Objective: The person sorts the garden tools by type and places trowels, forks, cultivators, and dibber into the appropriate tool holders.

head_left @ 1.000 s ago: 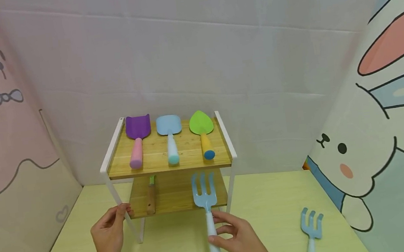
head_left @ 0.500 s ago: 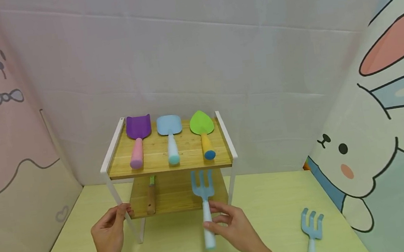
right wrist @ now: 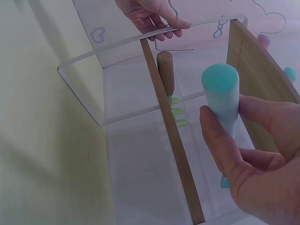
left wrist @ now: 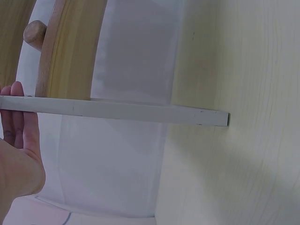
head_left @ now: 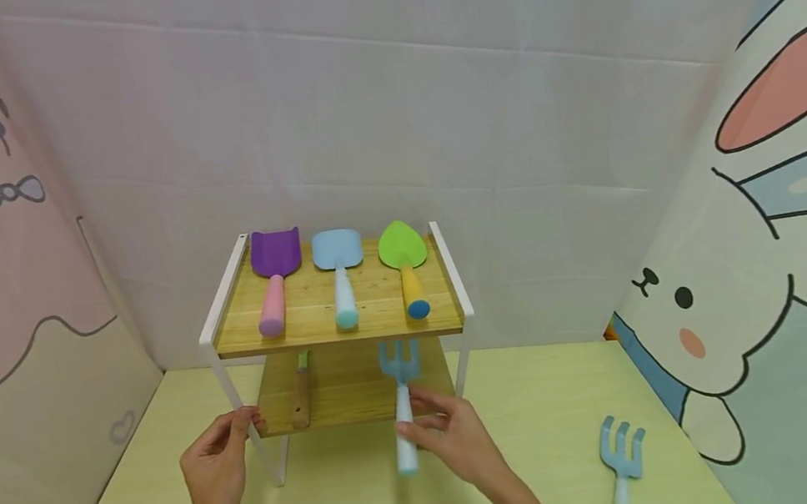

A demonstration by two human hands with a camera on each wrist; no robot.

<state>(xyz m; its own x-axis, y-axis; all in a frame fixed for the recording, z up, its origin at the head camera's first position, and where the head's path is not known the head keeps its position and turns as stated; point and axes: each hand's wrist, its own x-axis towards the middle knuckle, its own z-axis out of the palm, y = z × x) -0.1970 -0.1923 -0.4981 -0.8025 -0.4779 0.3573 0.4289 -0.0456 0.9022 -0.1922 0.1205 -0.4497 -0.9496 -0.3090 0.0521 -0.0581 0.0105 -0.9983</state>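
A pale blue hand fork with a whitish handle (head_left: 404,420) is pinched between the thumb and fingers of my right hand (head_left: 456,437). Its prongs point away from me, over the right part of the rack's lower shelf (head_left: 353,397). The teal handle end (right wrist: 220,78) faces the right wrist camera. My left hand (head_left: 216,460) grips the white front leg (left wrist: 131,110) of the rack, near the lower shelf. On that shelf's left side lies a wooden-handled tool (head_left: 301,399) with green prongs (right wrist: 178,112).
A purple shovel with pink handle (head_left: 275,255), a blue shovel (head_left: 338,249) and a green trowel (head_left: 402,245) lie on the upper shelf. A second blue fork (head_left: 622,460) lies on the table at right. Printed cloth (head_left: 721,314) hangs around.
My right hand has moved forward and slightly left with the fork, bringing its prongs further in over the lower shelf. The left hand stays on the leg.
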